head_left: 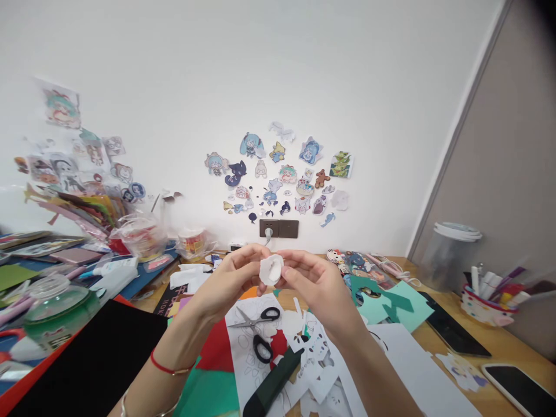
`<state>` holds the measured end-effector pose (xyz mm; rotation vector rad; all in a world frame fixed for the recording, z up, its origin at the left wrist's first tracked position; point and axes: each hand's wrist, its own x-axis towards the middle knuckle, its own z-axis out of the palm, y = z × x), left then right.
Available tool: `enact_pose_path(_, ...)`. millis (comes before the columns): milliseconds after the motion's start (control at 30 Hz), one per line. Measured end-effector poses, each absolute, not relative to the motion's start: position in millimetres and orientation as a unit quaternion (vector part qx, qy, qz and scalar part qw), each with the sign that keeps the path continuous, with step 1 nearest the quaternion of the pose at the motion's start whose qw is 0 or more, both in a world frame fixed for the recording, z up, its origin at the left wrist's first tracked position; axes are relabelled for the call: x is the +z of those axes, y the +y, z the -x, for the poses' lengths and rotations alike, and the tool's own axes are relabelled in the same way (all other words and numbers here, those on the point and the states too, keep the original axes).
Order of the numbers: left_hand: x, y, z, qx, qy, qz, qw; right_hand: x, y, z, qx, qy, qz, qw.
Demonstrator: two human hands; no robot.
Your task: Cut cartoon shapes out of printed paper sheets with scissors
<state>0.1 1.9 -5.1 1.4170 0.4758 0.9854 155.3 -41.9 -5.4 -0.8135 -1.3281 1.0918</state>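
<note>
Both hands are raised above the desk and meet on a small white paper cutout (271,270). My left hand (237,277) pinches its left edge, with a red string on that wrist. My right hand (313,284) pinches the right edge with fingers curled. Below them lie black-handled scissors (259,331) on white sheets of paper (252,353), red and green coloured paper (216,370), and a dark green utility knife (273,382).
Stickers (278,174) cover the wall above a socket (278,228). A black sheet (95,359) and a glass jar (58,304) are at left. A pen cup (489,304), a plastic tub (452,255) and a phone (519,389) are at right.
</note>
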Motion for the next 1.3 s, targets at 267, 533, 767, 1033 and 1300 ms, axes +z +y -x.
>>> enact_pose_path(267,-3.0,1.9,0.7,0.432,0.231,-0.64,0.592,-3.9,-42.5,-154.6,0.455,-0.561,0.358,0.592)
enact_pose_path(533,-2.8,1.5,4.2,0.429,0.231,-0.658,0.574,-6.7,-44.3,-155.1,0.432,-0.571,0.359,0.599)
enact_pose_path(767,-1.2,2.5,7.2,0.419,0.233,-0.672,0.564,-3.3,-46.3,-156.0,0.433,-0.578,0.369,0.585)
enact_pose_path(1033,7.0,-5.6,5.5,0.346,0.284,-0.745,0.495,-3.6,-47.0,-155.6,0.366,-0.598,0.401,0.59)
enact_pose_path(1300,3.0,-6.2,2.3,0.37,0.248,-0.759,0.475,-3.1,-48.6,-155.2,0.436,-0.632,0.355,0.534)
